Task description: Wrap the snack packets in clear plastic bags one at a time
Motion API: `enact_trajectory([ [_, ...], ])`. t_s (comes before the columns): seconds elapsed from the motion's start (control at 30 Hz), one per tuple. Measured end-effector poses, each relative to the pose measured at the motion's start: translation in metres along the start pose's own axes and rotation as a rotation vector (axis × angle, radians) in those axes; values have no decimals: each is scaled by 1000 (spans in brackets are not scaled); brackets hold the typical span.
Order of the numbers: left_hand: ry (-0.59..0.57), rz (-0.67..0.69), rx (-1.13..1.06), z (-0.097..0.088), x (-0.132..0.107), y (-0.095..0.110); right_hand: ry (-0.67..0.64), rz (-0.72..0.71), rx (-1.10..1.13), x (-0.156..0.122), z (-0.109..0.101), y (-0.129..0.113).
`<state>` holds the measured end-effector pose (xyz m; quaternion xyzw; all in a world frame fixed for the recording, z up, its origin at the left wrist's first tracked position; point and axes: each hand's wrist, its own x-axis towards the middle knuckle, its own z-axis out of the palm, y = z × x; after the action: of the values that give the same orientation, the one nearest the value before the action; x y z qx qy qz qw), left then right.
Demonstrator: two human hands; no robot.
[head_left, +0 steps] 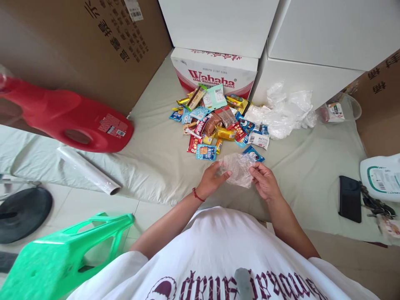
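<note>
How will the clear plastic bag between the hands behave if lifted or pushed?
The clear plastic bag is probably floppy: it lies crumpled between the left hand and right hand, so a push would likely fold it. Likely light for its size, as the film looks thin and see-through. Its glossy highlights suggest it may be somewhat slippery.

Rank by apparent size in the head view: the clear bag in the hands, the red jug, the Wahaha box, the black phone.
1. Red jug
2. Wahaha box
3. Clear bag and black phone: too alike to rank.
</note>
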<state>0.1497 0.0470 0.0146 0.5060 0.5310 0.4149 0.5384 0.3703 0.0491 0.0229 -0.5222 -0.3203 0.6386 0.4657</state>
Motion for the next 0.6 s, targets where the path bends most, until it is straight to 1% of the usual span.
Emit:
enact_trajectory([
  [0.03, -13, -35, -12, 2, 3, 0, -9, 16, 13, 0, -2, 1],
  [0.07, 6, -60, -37, 3, 5, -2, -12, 27, 12, 0, -4, 3],
  [0.13, 91, -73, -88, 7, 8, -6, 31, -11, -70, -1, -9, 5],
  [0.17, 117, -67, -99, 9, 8, -7, 76, -73, -153, -3, -11, 6],
  [0.2, 122, -63, -106, 10, 8, -9, 121, -167, -253, -6, -12, 5],
  [0.23, 111, -69, -116, 12, 8, -10, 146, -279, -360, -9, -12, 5],
  [0.27, 101, -89, -137, 14, 7, -10, 132, -395, -469, -13, -10, 3],
  [0.3, 97, -115, -162, 15, 6, -10, 72, -493, -575, -16, -6, 1],
  [0.33, 98, -136, -178, 16, 5, -9, -20, -570, -672, -19, -1, 0],
  [0.37, 101, -147, -179, 17, 4, -8, -114, -624, -757, -22, 5, -2],
  [0.4, 108, -145, -165, 18, 3, -7, -181, -663, -830, -23, 11, -2],
  [0.43, 117, -131, -137, 18, 2, -6, -207, -691, -885, -24, 17, -2],
  [0.47, 129, -110, -104, 17, 1, -6, -191, -715, -918, -25, 23, -1],
  [0.5, 145, -91, -74, 16, 0, -5, -145, -735, -933, -25, 28, 0],
  [0.6, 209, -76, -25, 13, -2, -5, 26, -775, -924, -27, 35, 5],
])
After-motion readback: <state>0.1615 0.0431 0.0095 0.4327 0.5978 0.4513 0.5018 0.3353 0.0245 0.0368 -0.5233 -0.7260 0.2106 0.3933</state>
